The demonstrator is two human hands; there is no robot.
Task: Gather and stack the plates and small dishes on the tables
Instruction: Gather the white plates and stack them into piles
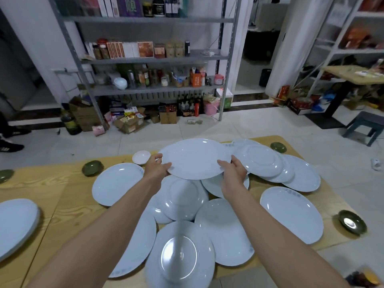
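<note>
Both hands hold one large pale blue plate (pixel 195 157) in the air above the table. My left hand (pixel 156 168) grips its left rim, and my right hand (pixel 233 170) grips its right rim with the thumb on top. Several more pale blue plates lie below, some overlapping and some upside down, such as one under the held plate (pixel 182 199), one at the front (pixel 179 255) and one on the right (pixel 291 215). A small white dish (pixel 141 157) and small dark green dishes (pixel 92 168) (pixel 351 222) (pixel 278 146) sit near the table's edges.
The wooden table (pixel 62 196) joins a second one on the left that carries a stack of plates (pixel 16 223) and another green dish (pixel 5 175). Metal shelves (pixel 153 59) with jars and boxes stand behind. A grey stool (pixel 363 126) is on the floor at the right.
</note>
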